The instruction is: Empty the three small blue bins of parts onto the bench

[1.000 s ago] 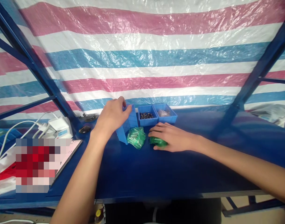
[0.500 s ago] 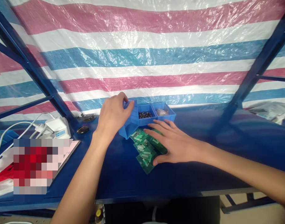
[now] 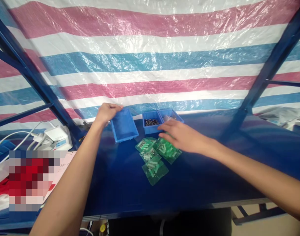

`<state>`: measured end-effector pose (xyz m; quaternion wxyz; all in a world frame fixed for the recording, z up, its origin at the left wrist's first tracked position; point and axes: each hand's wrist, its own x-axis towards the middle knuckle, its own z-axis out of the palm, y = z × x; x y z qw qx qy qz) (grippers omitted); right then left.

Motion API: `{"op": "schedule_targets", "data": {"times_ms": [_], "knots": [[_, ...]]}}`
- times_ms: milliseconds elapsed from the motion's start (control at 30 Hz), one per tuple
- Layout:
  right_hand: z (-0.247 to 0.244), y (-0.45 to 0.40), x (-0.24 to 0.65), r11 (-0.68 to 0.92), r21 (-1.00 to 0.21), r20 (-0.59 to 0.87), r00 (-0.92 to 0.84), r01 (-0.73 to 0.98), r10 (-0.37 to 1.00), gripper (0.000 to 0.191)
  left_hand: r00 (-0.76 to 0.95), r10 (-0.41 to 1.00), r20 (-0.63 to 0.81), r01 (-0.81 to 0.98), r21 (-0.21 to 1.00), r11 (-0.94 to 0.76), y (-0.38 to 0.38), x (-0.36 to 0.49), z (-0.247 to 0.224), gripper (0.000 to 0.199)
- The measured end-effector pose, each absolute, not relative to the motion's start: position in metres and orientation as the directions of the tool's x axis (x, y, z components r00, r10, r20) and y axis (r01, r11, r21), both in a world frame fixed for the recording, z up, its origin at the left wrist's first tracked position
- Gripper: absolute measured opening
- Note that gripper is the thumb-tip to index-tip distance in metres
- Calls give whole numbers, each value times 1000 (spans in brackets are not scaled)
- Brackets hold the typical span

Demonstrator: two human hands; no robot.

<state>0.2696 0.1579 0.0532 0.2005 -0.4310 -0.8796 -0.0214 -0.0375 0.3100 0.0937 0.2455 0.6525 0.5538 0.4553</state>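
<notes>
"What hangs behind the scene?"

"A glossy plastic sheet (image 3: 150,46), striped red, white and blue, rises at the rear of a dark blue worktop (image 3: 201,183). Slanting blue metal posts, one left (image 3: 29,72), one right (image 3: 268,62), stand at either side."

"And at left?"

"A white power strip (image 3: 66,141) sits near the foot of the left post, white cables (image 3: 9,134) looping away. Nearer the viewer, a flat pink panel (image 3: 66,159) lies largely hidden by pixelation, beside red material (image 3: 0,187)."

"Elsewhere?"

"Crumpled clear plastic (image 3: 279,122) gathers beyond the right post. Below the worktop, a yellow cap (image 3: 102,227) shows at left, a blue metal brace (image 3: 259,215) at right."
</notes>
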Motion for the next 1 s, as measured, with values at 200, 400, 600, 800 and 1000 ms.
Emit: {"op": "schedule_targets", "data": {"times_ms": [200,400,600,800,1000], "knots": [[39,167,297,549,-274,198,-512,790,836,42,-36,949,313,569,787,-238,358,-31,43,42],[41,162,287,554,-307,184,-523,774,832,46,50,903,426,705,626,-334,336,-10,69,34],[33,175,294,567,-318,250,-509,760,824,36,601,799,-28,752,359,-553,267,4,94,73],[15,179,279,577,-300,356,-472,760,806,41,653,749,110,677,358,-643,264,11,61,58],[26,179,282,604,-264,516,-419,752,747,31,658,721,218,621,384,-683,264,12,51,43]]}}
